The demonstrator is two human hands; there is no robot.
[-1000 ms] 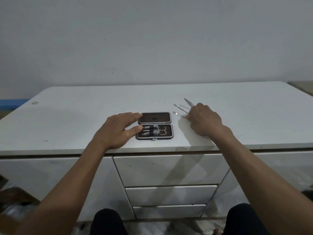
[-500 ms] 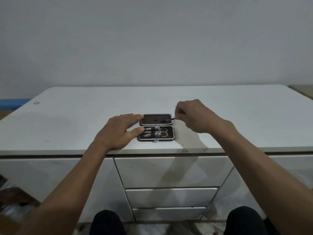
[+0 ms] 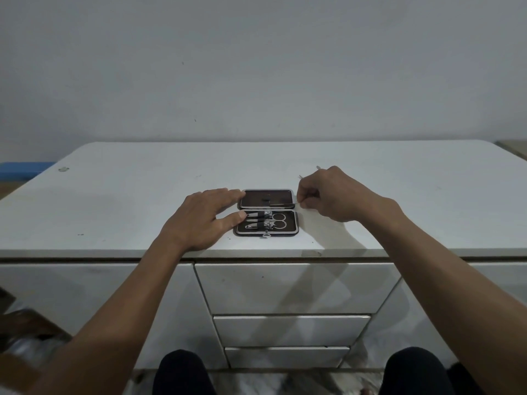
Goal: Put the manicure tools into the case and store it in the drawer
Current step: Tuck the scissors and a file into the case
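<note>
Case, dark brown with a silver metal rim (image 3: pixel 267 212), lies open flat between my hands. My left hand (image 3: pixel 199 220) rests spread and loose on the white cabinet top (image 3: pixel 128 201), fingertips touching the case's near half, where scissors and clippers (image 3: pixel 266 220) sit strapped in. My right hand (image 3: pixel 333 195) pinches a thin metal tool (image 3: pixel 285 205) lying across the far half. Beyond my right knuckles, two more slim tools (image 3: pixel 318 167) peek out. Closed white drawers (image 3: pixel 293 286) stand below my wrists; a bare grey wall (image 3: pixel 256 67) rises behind.

left hand (image 3: pixel 204 220): flat, fingers spread, palm down | right hand (image 3: pixel 332 196): raised, thumb and forefinger pinched together
</note>
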